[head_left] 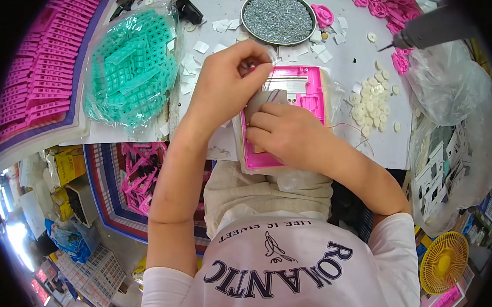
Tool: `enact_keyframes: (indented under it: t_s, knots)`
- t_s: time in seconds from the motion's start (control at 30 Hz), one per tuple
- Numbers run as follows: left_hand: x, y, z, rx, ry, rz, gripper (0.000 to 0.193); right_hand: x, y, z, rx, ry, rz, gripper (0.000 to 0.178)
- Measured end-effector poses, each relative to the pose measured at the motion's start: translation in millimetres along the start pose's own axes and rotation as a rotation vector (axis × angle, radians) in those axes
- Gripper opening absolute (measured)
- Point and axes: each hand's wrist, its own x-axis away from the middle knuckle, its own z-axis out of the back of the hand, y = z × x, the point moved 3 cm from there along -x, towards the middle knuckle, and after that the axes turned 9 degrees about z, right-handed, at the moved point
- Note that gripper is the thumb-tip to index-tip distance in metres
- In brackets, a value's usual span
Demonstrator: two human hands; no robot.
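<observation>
A pink plastic casing point(313, 82) lies before me at the near edge of the table, with a silvery strip in its far part. My left hand point(230, 81) is above its far left corner, thumb and forefinger pinched on a thin wire point(269, 80). Something small and whitish shows behind those fingertips; I cannot make out its kind. My right hand point(288, 132) rests over the casing, fingers curled against a flat grey-brown piece point(274, 97) standing inside it. That hand hides much of the casing's near half.
Beyond the casing stands a round tin of small screws point(278, 18). Left is a clear bag of turquoise parts point(132, 66); farther left, stacked pink strips point(47, 51). A powered screwdriver point(427, 31) hangs at upper right, near loose cream discs point(372, 101) and a plastic bag point(452, 80).
</observation>
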Motion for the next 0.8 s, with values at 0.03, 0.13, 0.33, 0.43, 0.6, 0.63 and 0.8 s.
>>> enact_keyframes:
  t_s: [0.03, 0.13, 0.33, 0.43, 0.6, 0.63, 0.8]
  knots:
    - [-6.0, 0.9, -1.5, -0.012, -0.077, -0.013, 0.013, -0.1, -3.1, 7.4, -0.082, 0.023, -0.014, 0.017]
    - [-12.1, 8.1, -3.9, -0.095, -0.193, 0.001, 0.012, 4.6, -0.7, 49.0, -0.257, 0.180, -0.098, 0.022]
    - [-10.0, 14.6, -8.0, -0.200, -0.190, -0.074, 0.014, 14.9, 62.4, 63.9, -0.240, 0.439, -0.567, 0.024]
    - [-2.6, 11.5, -6.3, -0.198, -0.141, -0.067, 0.022, 13.7, 69.0, 57.0, -0.325, 0.301, -0.638, 0.023]
    - [9.9, -1.1, -4.8, -0.040, -0.059, -0.064, 0.031, 21.8, 60.3, 55.4, -0.388, 0.416, -0.674, 0.020]
    - [11.6, -3.1, -4.0, -0.047, -0.021, -0.084, 0.031, 20.5, 53.7, 56.2, -0.342, 0.387, -0.622, 0.018]
    - [10.9, -4.0, 2.0, -0.119, 0.033, 0.012, 0.027, 3.9, 17.5, 33.6, -0.064, 0.154, -0.140, 0.010]
